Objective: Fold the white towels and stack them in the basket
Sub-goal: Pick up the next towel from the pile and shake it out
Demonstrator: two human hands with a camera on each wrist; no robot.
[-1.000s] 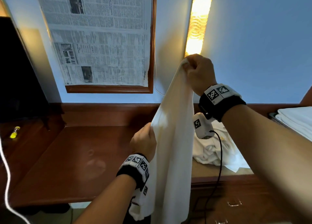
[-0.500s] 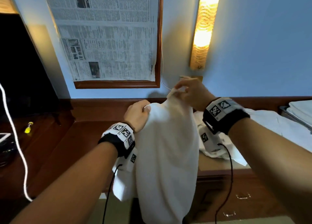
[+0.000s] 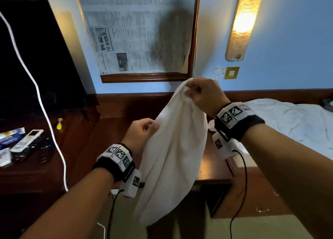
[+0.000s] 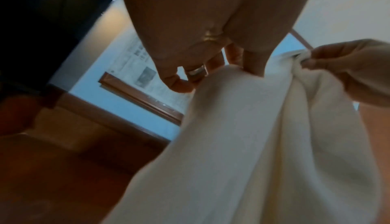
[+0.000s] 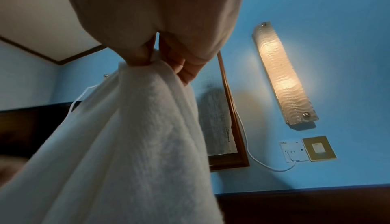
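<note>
A white towel (image 3: 174, 154) hangs in the air in front of the dark wooden desk (image 3: 214, 168). My right hand (image 3: 200, 94) pinches its bunched top corner, seen close in the right wrist view, where the towel (image 5: 131, 136) drops from the fingers (image 5: 145, 56). Lower and to the left, my left hand (image 3: 142, 132) grips the towel's left edge; the left wrist view shows the thumb (image 4: 253, 62) and curled fingers on the cloth (image 4: 253, 144). The towel's lower end hangs below the desk edge. No basket is in view.
More white cloth (image 3: 292, 121) lies spread on the desk at the right. On the left surface lie a remote (image 3: 27, 139), a yellow tube (image 3: 59, 123) and small packets. A white cable (image 3: 41, 101) hangs at the left, beside a dark screen (image 3: 36, 58).
The right hand has come down from high against the wall lamp to just above desk level. The left hand has shifted along the towel's left edge. The head view has tilted down and left.
</note>
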